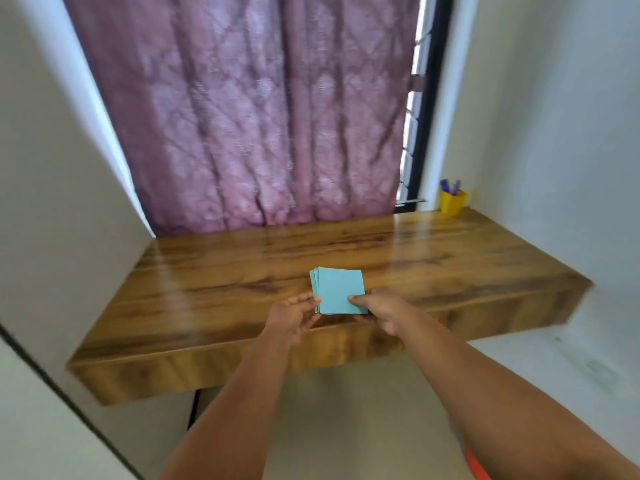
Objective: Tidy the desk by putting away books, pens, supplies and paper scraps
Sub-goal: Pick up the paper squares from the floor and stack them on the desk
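A small stack of light blue square papers (337,287) is held just above the front middle of the wooden desk (242,271). My left hand (294,317) grips the stack's near left corner, thumb on top. My right hand (379,308) pinches the near right corner, thumb on the top sheet. The sheets are slightly fanned along the left edge. A yellow pen cup (452,201) with blue and purple pens stands at the desk's far right corner.
A mauve patterned curtain (263,116) hangs behind the desk, with a barred window (419,109) at its right edge. White walls close in on the left and right. Pale floor lies below the desk's front edge.
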